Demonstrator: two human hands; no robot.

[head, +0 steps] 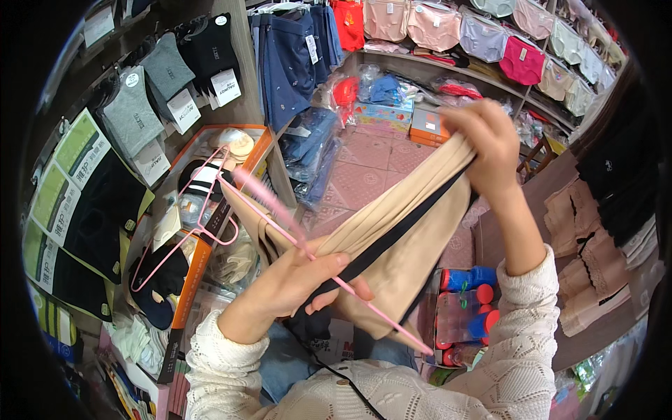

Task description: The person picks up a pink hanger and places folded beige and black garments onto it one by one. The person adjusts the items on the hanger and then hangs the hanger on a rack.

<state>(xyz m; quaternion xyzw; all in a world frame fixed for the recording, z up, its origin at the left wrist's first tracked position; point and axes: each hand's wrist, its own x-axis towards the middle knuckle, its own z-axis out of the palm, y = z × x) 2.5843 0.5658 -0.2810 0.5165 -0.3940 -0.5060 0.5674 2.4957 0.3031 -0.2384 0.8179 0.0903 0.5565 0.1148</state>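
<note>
My left hand grips a pink clothes hanger under its thumb, along with part of a beige garment with black trim. The hanger slants from upper left to lower right, and its hook looks blurred. Up on the right, my right hand holds the garment's far end, so the cloth is drawn out between both hands. The fingers of that hand are blurred by motion. A second pink hanger rests across orange-edged boxes at left. Part of the garment hangs over my lap.
Packaged socks hang on the left wall. Navy shorts and several briefs hang at the back. Plastic-wrapped clothes lie on the pink tiled floor. Red-and-blue containers sit at right beside a wooden surface.
</note>
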